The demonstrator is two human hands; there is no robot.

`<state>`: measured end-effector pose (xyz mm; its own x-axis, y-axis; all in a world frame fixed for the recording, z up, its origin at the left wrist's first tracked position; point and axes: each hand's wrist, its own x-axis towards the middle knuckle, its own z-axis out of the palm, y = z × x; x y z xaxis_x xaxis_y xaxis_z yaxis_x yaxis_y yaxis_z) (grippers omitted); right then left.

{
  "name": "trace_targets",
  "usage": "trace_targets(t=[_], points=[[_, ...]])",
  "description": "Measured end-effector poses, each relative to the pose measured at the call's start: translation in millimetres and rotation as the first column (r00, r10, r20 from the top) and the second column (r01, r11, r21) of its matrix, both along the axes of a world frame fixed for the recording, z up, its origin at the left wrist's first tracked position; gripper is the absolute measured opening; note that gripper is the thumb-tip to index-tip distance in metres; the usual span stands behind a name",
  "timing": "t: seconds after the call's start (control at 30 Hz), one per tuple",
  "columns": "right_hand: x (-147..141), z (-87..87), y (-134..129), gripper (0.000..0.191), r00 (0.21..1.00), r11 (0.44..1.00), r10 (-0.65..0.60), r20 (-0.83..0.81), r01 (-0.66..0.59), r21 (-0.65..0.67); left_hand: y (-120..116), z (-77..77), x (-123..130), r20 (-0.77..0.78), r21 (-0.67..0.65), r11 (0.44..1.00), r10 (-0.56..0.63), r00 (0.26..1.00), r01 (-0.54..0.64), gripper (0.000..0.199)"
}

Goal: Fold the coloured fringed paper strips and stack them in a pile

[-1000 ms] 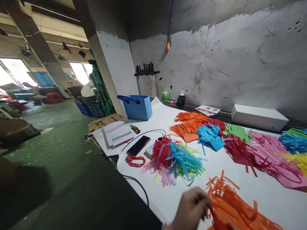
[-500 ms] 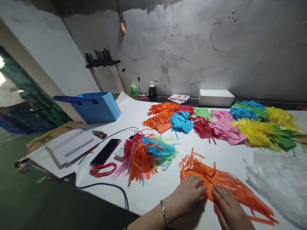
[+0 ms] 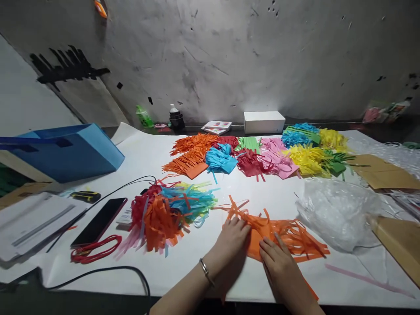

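Orange fringed tissue paper (image 3: pixel 295 238) lies on the white-covered table, its cut strips spreading to the left and right of a plain middle part. My left hand (image 3: pixel 232 238), with a silver bangle at the wrist, rests on the paper's left part, fingers curled over it. My right hand (image 3: pixel 278 262) lies on the middle of the paper with its fingers stretched out. A multicolored tassel bundle (image 3: pixel 164 214) in red, orange, blue and yellow sits left of my left hand.
Folded fringed papers in several colors (image 3: pixel 249 159) line the back. A clear plastic bag (image 3: pixel 339 214) is at right. Phone (image 3: pixel 100 221), red cord (image 3: pixel 98 250), yellow-black cutter (image 3: pixel 85 196) and blue bag (image 3: pixel 75 153) are at left; a white box (image 3: pixel 264 122) stands by the wall.
The view has swung right, bringing brown packages at the right into sight. Both hands remain on the orange paper, whose right-hand strips now lie more level, and my right fingers are a little more apart.
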<state>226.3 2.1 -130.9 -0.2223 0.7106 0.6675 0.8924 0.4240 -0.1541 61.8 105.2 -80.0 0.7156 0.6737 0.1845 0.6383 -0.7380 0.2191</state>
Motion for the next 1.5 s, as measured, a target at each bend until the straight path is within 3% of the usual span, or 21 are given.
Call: trace_targets(t=[0.13,0.23,0.27,0.33,0.4,0.47,0.53,0.63,0.73,0.8,0.83,0.9,0.97,1.03,1.13,1.23,1.37,1.43,1.5], points=[[12.4,6.2,-12.0,0.032,0.998,0.999,0.042,-0.050,-0.041,0.024,25.2,13.9,-19.8,0.054,0.066,0.951,0.299,0.953,-0.302,0.019],[20.4,11.2,-21.6,0.031,0.997,0.998,0.058,-0.044,-0.058,0.007,14.8,25.7,-34.9,0.108,0.087,0.923,0.366,0.924,-0.376,0.024],[23.1,13.0,-24.2,0.031,0.997,0.998,0.068,-0.030,-0.068,-0.001,4.7,27.7,-35.9,0.122,0.082,0.943,0.312,0.942,-0.323,0.026],[27.9,16.7,-28.2,0.028,0.995,0.995,0.102,-0.005,-0.102,0.003,-19.9,27.4,-30.1,0.138,0.037,0.998,0.051,0.989,-0.056,0.030],[31.0,20.3,-30.7,0.026,0.991,0.991,0.134,0.009,-0.134,0.020,-41.0,21.6,-16.6,0.126,-0.029,0.968,-0.246,0.961,0.251,0.024],[32.1,23.3,-32.7,0.025,0.989,0.989,0.148,0.016,-0.148,0.010,-49.5,12.5,-1.2,0.067,-0.049,0.939,-0.336,0.940,0.339,0.015],[31.6,25.3,-35.1,0.025,0.989,0.989,0.149,0.010,-0.148,-0.008,-42.3,3.7,10.9,0.008,-0.009,0.970,-0.243,0.970,0.243,0.019],[29.7,25.6,-39.4,0.025,0.989,0.989,0.149,-0.019,-0.149,-0.017,-12.8,-1.2,16.6,0.012,0.052,0.998,-0.039,0.999,0.038,0.030],[29.4,24.4,-43.1,0.025,0.990,0.991,0.131,-0.044,-0.132,-0.018,9.5,8.0,6.6,0.078,0.099,0.975,0.193,0.978,-0.201,0.033],[30.8,24.1,-44.6,0.026,0.991,0.993,0.118,-0.060,-0.120,-0.023,6.1,16.4,-4.1,0.132,0.107,0.961,0.239,0.962,-0.254,0.035],[31.7,24.3,-45.1,0.028,0.991,0.993,0.114,-0.071,-0.115,-0.020,-1.6,18.8,-8.9,0.148,0.097,0.975,0.183,0.972,-0.199,0.037],[32.7,25.3,-45.7,0.030,0.989,0.994,0.112,-0.101,-0.113,-0.002,-24.4,17.0,-15.3,0.156,0.053,0.997,-0.061,0.986,0.053,0.047],[30.9,26.4,-45.5,0.032,0.982,0.991,0.134,-0.130,-0.134,0.006,-48.1,6.2,-16.7,0.162,0.013,0.963,-0.266,0.950,0.268,0.045],[25.7,26.4,-44.4,0.034,0.978,0.989,0.139,-0.157,-0.144,-0.022,-63.8,-8.9,-15.6,0.189,0.005,0.958,-0.283,0.940,0.288,0.025],[20.0,21.5,-42.3,0.040,0.977,0.995,-0.005,-0.212,-0.015,-0.096,-69.6,-25.4,-15.7,0.243,0.008,0.979,-0.200,0.949,0.204,0.016],[38.3,10.2,-44.2,0.045,0.947,0.958,-0.256,-0.197,0.221,-0.181,-67.2,-26.9,-19.8,0.272,0.025,0.983,-0.180,0.945,0.180,0.018],[112.5,0.8,-64.7,0.046,0.859,0.840,-0.492,0.140,0.511,-0.181,-68.1,-16.8,-23.0,0.269,0.018,0.986,-0.163,0.949,0.165,0.025],[148.1,10.5,-80.5,0.036,0.752,0.760,-0.613,0.241,0.645,-0.081,-69.6,-11.8,-21.6,0.273,-0.001,0.985,-0.166,0.948,0.173,0.026],[160.9,31.8,-92.1,0.036,0.656,0.669,-0.723,0.218,0.743,-0.017,-71.1,-8.4,-18.7,0.286,-0.010,0.985,-0.164,0.944,0.174,0.025]])
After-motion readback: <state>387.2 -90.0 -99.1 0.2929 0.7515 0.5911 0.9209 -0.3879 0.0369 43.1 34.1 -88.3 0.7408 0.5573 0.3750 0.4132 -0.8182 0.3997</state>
